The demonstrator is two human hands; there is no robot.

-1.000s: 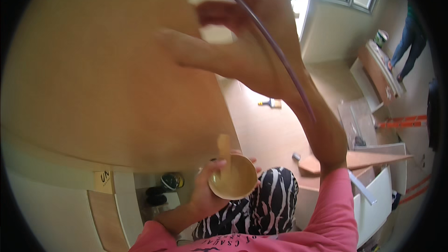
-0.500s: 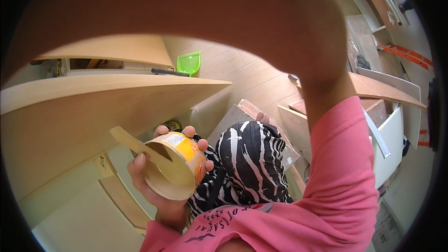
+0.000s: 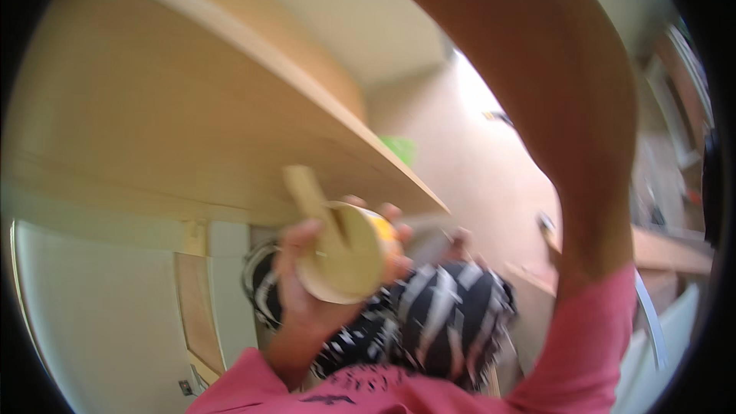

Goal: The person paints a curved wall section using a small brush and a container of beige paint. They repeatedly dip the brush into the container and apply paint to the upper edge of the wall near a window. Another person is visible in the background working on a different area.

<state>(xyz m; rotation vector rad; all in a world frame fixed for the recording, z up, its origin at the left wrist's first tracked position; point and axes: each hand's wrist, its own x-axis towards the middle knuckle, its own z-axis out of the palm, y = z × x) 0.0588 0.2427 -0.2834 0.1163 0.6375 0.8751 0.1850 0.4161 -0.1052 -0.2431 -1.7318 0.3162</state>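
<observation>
My left hand (image 3: 305, 310) is wrapped round a tub (image 3: 364, 272) with a yellow and orange outside, tilted so its pale cream inside faces up. A flat wooden stick (image 3: 308, 193) leans out over the rim, its lower end inside the tub and my left thumb by it. How much the tub contains is hard to make out in the blur. My right arm (image 3: 571, 77) reaches up across the view and out at the top edge, so the right hand is hidden from sight.
A large pale wooden panel (image 3: 176, 100) spans the left, close beyond the tub. Behind its edge shows a green dustpan (image 3: 400, 149). My knee in patterned trousers (image 3: 448, 314) is below. White panels (image 3: 100, 284) stand at lower left; boards (image 3: 671, 249) lie at right.
The view has swung, blurring the scene. The tub, still in my left hand, appears further right. My right arm now rises steeply instead of crossing the top toward the left.
</observation>
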